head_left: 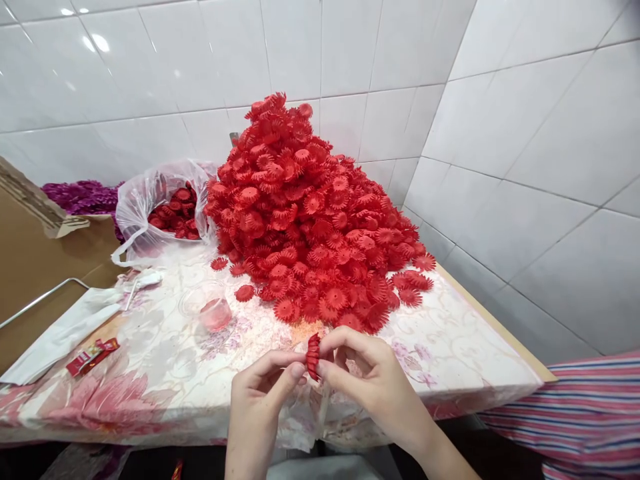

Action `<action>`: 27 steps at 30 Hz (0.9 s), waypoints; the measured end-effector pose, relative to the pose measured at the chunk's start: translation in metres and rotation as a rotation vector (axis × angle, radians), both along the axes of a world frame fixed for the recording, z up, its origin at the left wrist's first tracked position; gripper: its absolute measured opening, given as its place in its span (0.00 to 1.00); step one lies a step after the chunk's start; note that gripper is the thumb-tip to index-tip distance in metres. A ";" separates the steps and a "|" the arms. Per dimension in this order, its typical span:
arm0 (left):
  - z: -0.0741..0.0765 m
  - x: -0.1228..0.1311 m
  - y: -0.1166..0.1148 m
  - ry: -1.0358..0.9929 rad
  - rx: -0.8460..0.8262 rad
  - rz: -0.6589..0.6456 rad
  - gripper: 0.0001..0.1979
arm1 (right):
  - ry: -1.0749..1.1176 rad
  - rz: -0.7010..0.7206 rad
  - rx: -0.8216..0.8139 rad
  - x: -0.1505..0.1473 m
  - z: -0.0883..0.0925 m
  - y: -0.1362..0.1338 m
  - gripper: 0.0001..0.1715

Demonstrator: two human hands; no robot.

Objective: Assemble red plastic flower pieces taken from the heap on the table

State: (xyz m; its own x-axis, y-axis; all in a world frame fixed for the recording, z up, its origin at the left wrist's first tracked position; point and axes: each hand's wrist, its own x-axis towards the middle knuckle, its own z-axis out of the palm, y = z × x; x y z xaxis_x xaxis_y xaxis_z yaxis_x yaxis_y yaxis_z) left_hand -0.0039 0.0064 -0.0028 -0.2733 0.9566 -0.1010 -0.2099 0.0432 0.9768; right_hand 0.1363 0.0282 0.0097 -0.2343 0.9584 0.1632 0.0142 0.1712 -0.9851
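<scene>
A small red pleated paper flower piece (313,357) is pinched edge-on between both hands above the table's near edge. My left hand (265,393) grips it from the left with thumb and forefinger. My right hand (367,377) grips it from the right, fingers curled round it. Just beyond the hands rises a tall heap of the same red flowers (310,213) on the floral tablecloth (165,360).
A clear plastic bag (150,207) holds more red flowers at the left of the heap. A small clear cup with pink liquid (213,310) stands near it. Purple flowers (85,197), a cardboard box (30,247), white paper (65,333) and a red wrapper (93,355) lie at left. Striped cloth (585,413) is at right.
</scene>
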 end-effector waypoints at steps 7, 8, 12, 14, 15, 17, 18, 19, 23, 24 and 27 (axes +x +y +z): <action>-0.004 0.000 0.000 -0.081 0.026 -0.029 0.16 | 0.207 0.139 -0.184 0.001 0.001 -0.002 0.05; -0.005 0.000 0.000 -0.095 0.034 -0.055 0.17 | 0.253 0.168 -0.199 0.001 0.001 -0.002 0.06; -0.006 0.002 0.000 -0.155 0.048 -0.112 0.17 | 0.375 0.217 -0.238 0.001 0.003 -0.002 0.09; -0.006 0.003 -0.001 -0.187 0.040 -0.091 0.18 | 0.400 0.230 -0.254 0.001 0.004 -0.002 0.09; -0.007 0.003 -0.001 -0.200 0.039 -0.098 0.17 | 0.410 0.238 -0.260 0.001 0.005 -0.003 0.10; -0.008 0.002 -0.001 -0.215 0.045 -0.150 0.16 | 0.427 0.252 -0.263 0.002 0.005 -0.004 0.09; -0.009 0.001 -0.001 -0.219 0.050 -0.175 0.15 | 0.432 0.257 -0.261 0.002 0.005 -0.004 0.09; -0.010 0.000 0.000 -0.223 0.055 -0.198 0.15 | 0.437 0.260 -0.259 0.002 0.005 -0.005 0.08; -0.010 -0.001 0.000 -0.249 0.054 -0.217 0.15 | 0.437 0.276 -0.242 0.003 0.005 -0.005 0.06; -0.009 0.000 0.000 -0.255 0.051 -0.218 0.15 | 0.439 0.277 -0.233 0.003 0.005 -0.005 0.06; -0.007 0.002 -0.002 -0.267 0.037 -0.189 0.16 | 0.436 0.277 -0.226 0.003 0.005 -0.005 0.06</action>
